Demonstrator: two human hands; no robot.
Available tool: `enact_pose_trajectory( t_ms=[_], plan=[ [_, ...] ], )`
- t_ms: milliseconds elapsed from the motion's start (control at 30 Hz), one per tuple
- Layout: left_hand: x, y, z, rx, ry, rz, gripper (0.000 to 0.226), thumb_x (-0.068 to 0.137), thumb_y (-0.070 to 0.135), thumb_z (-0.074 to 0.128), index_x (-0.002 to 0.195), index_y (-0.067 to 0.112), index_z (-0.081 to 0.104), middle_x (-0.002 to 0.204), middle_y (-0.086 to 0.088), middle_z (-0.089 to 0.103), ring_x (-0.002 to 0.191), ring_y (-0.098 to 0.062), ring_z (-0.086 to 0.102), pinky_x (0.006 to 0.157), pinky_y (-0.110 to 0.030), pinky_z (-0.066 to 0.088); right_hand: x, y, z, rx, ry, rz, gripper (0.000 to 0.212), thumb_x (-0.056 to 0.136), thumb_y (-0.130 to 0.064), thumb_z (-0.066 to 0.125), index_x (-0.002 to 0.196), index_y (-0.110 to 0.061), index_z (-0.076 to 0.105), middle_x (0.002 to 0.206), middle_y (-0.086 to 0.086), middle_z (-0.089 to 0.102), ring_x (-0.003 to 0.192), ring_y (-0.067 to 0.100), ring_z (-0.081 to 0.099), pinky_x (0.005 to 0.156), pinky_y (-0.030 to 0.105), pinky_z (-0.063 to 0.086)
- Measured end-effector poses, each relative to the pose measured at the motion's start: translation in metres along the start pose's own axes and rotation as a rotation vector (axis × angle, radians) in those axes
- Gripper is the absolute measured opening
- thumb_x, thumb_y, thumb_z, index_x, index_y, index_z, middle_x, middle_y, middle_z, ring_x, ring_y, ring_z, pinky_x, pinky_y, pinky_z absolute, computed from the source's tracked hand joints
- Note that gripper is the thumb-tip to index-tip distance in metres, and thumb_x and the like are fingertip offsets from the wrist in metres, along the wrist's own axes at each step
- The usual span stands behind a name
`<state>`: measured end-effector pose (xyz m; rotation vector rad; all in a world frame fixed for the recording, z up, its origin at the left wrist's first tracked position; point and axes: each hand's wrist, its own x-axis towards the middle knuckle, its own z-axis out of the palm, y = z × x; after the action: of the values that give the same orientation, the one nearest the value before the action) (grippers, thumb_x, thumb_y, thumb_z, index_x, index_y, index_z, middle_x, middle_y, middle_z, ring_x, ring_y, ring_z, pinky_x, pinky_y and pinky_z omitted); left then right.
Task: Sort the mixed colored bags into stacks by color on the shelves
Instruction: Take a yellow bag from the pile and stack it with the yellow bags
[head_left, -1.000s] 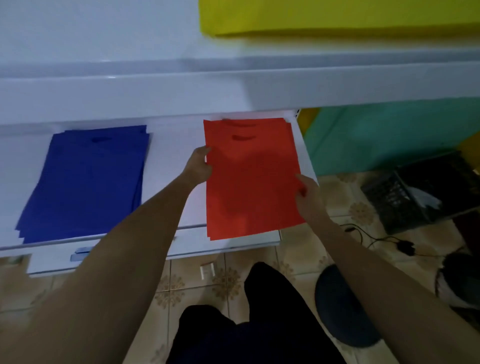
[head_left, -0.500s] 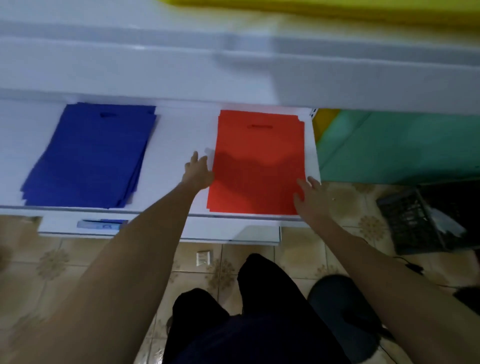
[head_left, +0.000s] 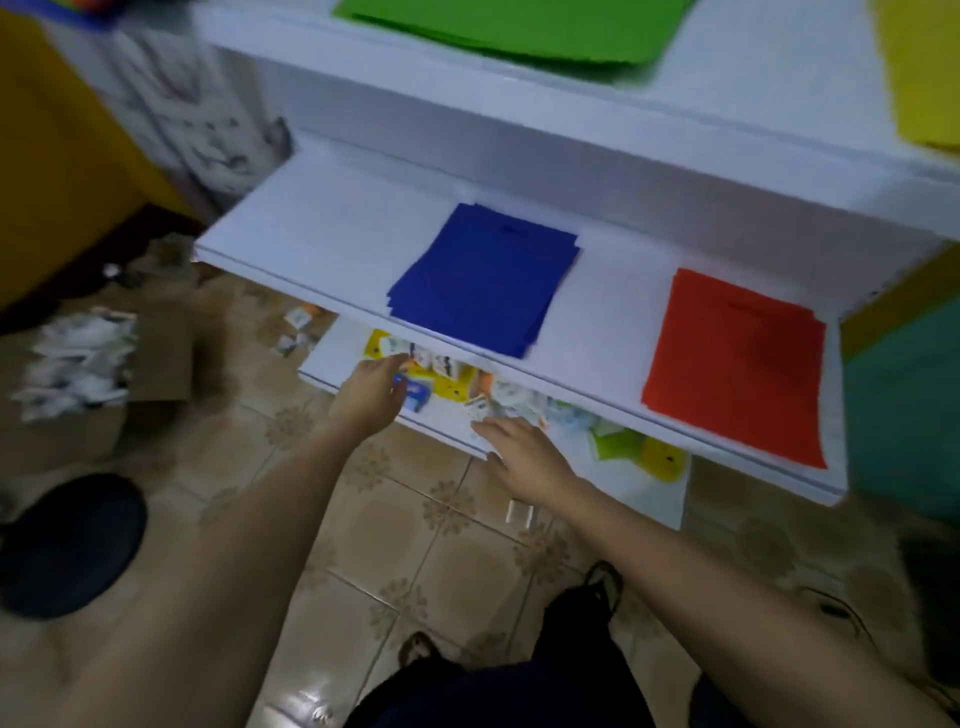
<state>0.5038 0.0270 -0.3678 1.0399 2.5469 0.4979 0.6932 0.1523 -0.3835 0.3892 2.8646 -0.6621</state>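
I see even, soft indoor light and heavy motion blur throughout, worst toward nine o'clock; the glossy tan patterned floor tiles (head_left: 311, 699) show glare near six o'clock.

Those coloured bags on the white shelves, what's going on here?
A person is sorting flat fabric bags by colour. A blue bag stack and a red-orange bag stack lie apart on the white middle shelf, with green bags and yellow bags on the shelf above. Both hands are empty: the left hand and right hand reach toward the lower shelf, which is cluttered with small packets.
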Motion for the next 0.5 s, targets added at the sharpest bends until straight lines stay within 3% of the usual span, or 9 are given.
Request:
enact_pose_trajectory(
  t_ms=[267, 500],
  plan=[
    [-0.057, -0.123, -0.16, 0.068, 0.388, -0.126, 0.037, 0.096, 0.017, 0.04, 0.133, 0.014, 0.045, 0.127, -0.008, 0.057, 0.115, -0.027, 0.05, 0.087, -0.036, 0.044, 0.106, -0.182, -0.051, 0.136, 0.056, -0.282, 0.044, 0.096, -0.016, 0.039, 0.14, -0.019, 0.037, 0.139, 0.002, 0.044, 0.126, 0.019, 0.043, 0.1, 0.034, 0.039],
    [-0.004, -0.129, -0.319, 0.031, 0.766, -0.054, 0.032, 0.097, 0.019, 0.04, 0.125, 0.014, 0.053, 0.114, -0.007, 0.063, 0.101, -0.024, 0.058, 0.073, -0.033, 0.044, 0.197, -0.267, -0.192, 0.085, 0.342, -0.48, 0.039, 0.094, -0.015, 0.043, 0.133, -0.02, 0.047, 0.126, -0.002, 0.054, 0.104, 0.014, 0.054, 0.085, 0.03, 0.043]
  ],
)
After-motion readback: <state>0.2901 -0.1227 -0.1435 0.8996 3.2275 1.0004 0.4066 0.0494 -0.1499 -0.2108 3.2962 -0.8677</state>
